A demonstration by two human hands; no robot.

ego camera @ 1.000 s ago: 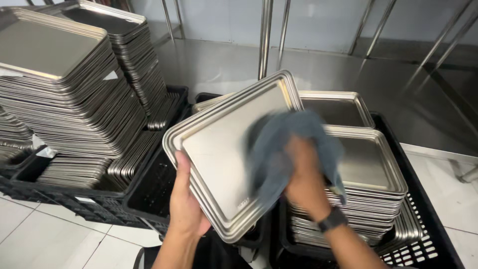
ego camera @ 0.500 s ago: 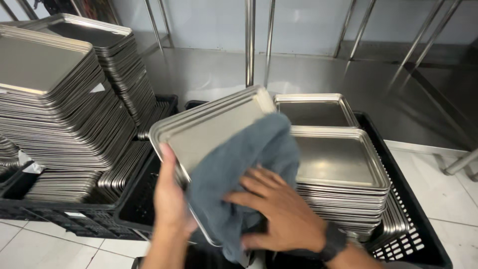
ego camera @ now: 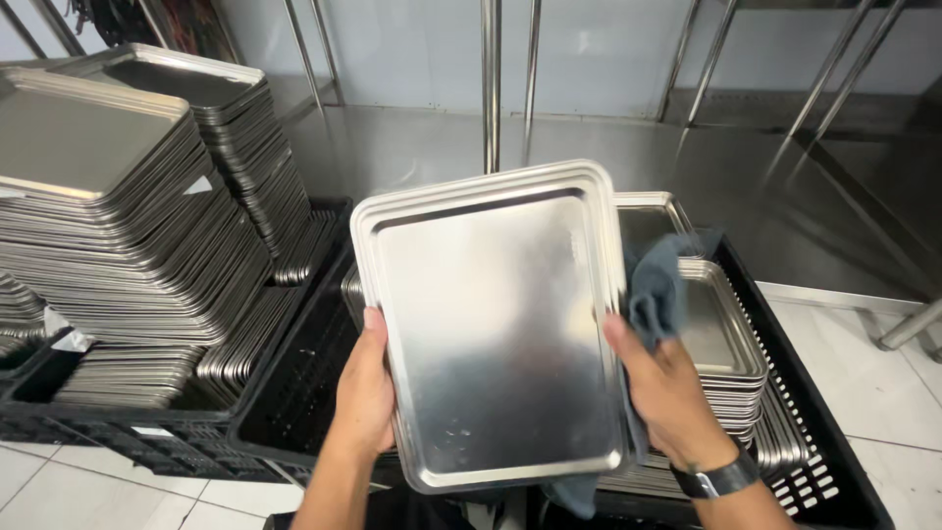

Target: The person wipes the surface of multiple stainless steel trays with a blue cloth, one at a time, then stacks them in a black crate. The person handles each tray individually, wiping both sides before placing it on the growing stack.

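Steel tray (ego camera: 491,324), held face-up between both hands, runs its long axis from six to twelve o'clock, the left hand (ego camera: 365,397) clamped on its nine o'clock edge and the right hand (ego camera: 667,393) gripping the three o'clock edge with a grey cloth (ego camera: 655,290), above the stacked trays (ego camera: 721,344).

Tray stacks (ego camera: 118,236) crowd left; steel counter (ego camera: 422,147) behind lies open

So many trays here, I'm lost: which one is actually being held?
The tray tilted up in the middle, gripped by the left hand and right hand. All the others lie stacked in crates.
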